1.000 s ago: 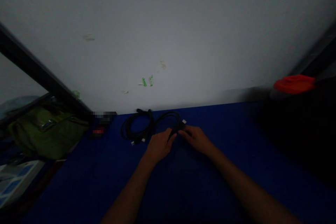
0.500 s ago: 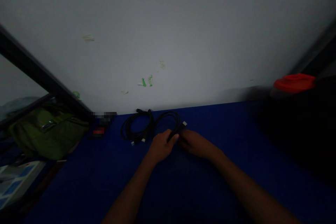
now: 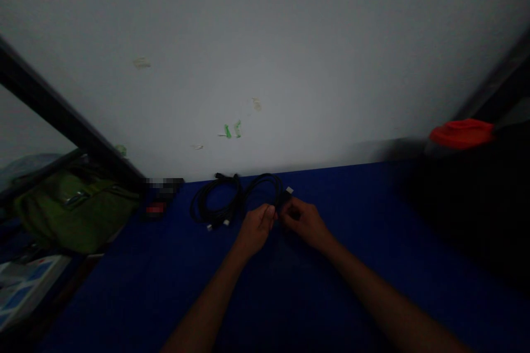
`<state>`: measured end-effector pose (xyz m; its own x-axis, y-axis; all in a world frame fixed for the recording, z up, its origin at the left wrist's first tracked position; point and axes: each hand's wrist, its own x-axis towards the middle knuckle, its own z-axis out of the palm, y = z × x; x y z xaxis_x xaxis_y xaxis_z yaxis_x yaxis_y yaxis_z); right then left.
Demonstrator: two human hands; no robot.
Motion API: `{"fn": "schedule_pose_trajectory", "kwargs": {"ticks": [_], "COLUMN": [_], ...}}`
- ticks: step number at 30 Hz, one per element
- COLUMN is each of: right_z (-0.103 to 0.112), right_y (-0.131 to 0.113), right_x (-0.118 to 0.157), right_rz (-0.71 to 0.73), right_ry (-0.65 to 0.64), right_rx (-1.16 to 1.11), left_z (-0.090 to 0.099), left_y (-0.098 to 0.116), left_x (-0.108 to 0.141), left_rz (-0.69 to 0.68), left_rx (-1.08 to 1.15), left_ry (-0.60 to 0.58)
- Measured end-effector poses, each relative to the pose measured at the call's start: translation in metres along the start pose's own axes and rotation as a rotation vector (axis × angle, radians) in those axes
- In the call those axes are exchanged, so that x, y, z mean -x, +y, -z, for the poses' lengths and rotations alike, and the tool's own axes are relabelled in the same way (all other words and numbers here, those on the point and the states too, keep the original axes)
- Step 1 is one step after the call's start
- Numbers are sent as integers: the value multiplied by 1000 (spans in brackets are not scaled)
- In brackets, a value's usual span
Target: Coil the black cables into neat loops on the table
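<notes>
A black cable (image 3: 265, 175) with a pale metal plug (image 3: 289, 191) curves up from between my hands in a loop. My left hand (image 3: 255, 227) is closed on this cable, thumb pressed against the fingers. Close beside it, my right hand (image 3: 307, 224) pinches at the cable just below the plug, thumb and fingers curled together; the exact spot between its fingertips is too dark to see clearly. Left of my hands lies a coiled black cable (image 3: 201, 205), two of its plug ends (image 3: 226, 223) pointing toward me.
The blue surface (image 3: 348, 193) meets a grey wall (image 3: 314, 77). At the left are a green bag (image 3: 78, 212), a box with blue patches (image 3: 31, 281) and a small dark item with red (image 3: 155, 208). A dark bulk (image 3: 476, 204) with an orange-red top (image 3: 461, 133) stands right.
My right hand has drawn in to the left, its fingers now pinching near the plug. My left thumb has shifted up and inward on the cable. The coiled cable stays put.
</notes>
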<state>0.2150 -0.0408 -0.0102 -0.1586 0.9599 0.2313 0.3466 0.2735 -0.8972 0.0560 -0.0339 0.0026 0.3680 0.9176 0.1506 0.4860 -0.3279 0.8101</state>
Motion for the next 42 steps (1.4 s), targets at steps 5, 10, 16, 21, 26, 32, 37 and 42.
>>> {"fn": "schedule_pose_trajectory", "kwargs": {"ticks": [5,10,16,21,26,32,37,42], "right_z": [-3,-11,-17,-17,-15,-17,-19,-19], "right_y": [-5,-5,-3,-4,-3,0,0,-1], "right_x": [2,6,9,8,8,8,11,10], "right_rz": [13,66,111,190,237,182,268,373], "right_ry": [186,270,301,255,241,256,260,214], "right_rx": [147,120,97,146,223,198,234,347], "left_z": [-5,-7,-4,-3,-2,-4,-6,-5], "left_y": [0,1,3,1,1,2,-1,-1], "left_x": [1,2,1,0,0,2,1,1], "left_rz": [17,11,-28,-47,-49,5,40,73], "left_rx": [-81,-104,-139,-155,-154,-273,-335,-296], "left_ry": [64,71,58,67,55,12,-25,-47]}}
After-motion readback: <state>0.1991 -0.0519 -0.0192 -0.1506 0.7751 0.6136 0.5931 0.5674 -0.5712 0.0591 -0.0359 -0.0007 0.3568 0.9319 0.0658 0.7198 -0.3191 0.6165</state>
